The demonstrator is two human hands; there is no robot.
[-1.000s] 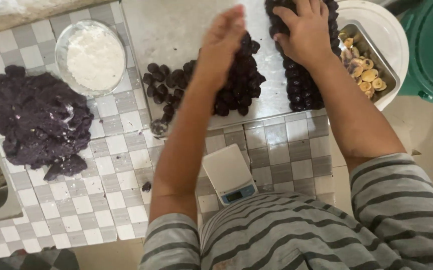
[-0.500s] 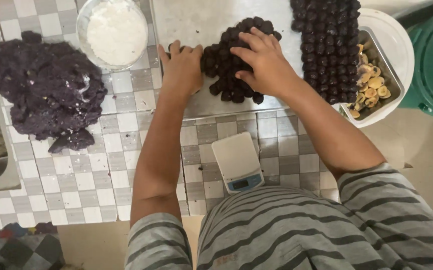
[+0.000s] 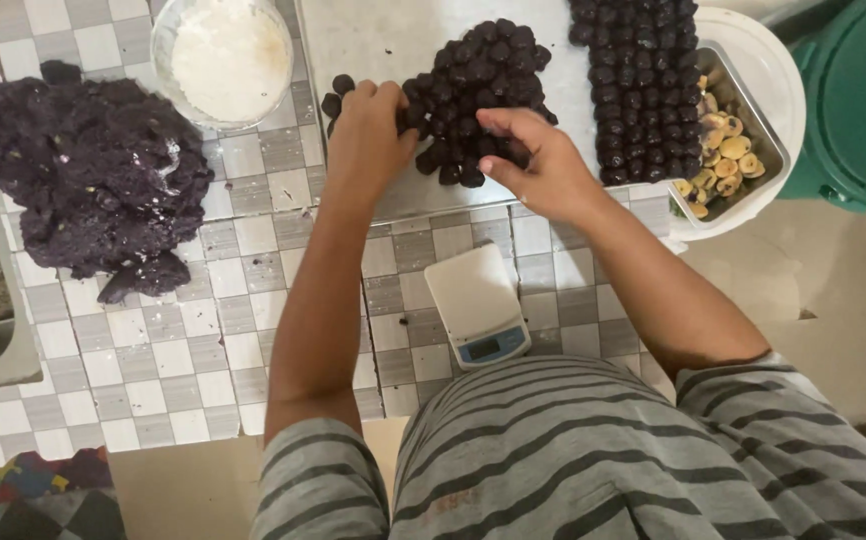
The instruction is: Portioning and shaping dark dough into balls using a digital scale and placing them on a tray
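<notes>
A heap of small dark purple balls (image 3: 483,75) lies on a grey metal tray (image 3: 393,40) on the checkered table. My left hand (image 3: 365,130) rests at the heap's left edge, its fingers curled over a few balls. At the heap's near edge my right hand (image 3: 538,160) pinches balls between its fingertips. Neat rows of the same balls (image 3: 638,85) fill the tray's right side.
A big mound of purple dough (image 3: 78,180) sits at the left. Behind it stands a glass bowl of white powder (image 3: 225,55). A small white scale (image 3: 478,305) lies near me. A metal pan of pale pieces (image 3: 728,150) is on a white plate at the right; a green bin (image 3: 858,100) beyond.
Both hands have drawn back from the far rows to the near heap. The left hand went from raised to resting at the heap's edge; the right now pinches at its near side.
</notes>
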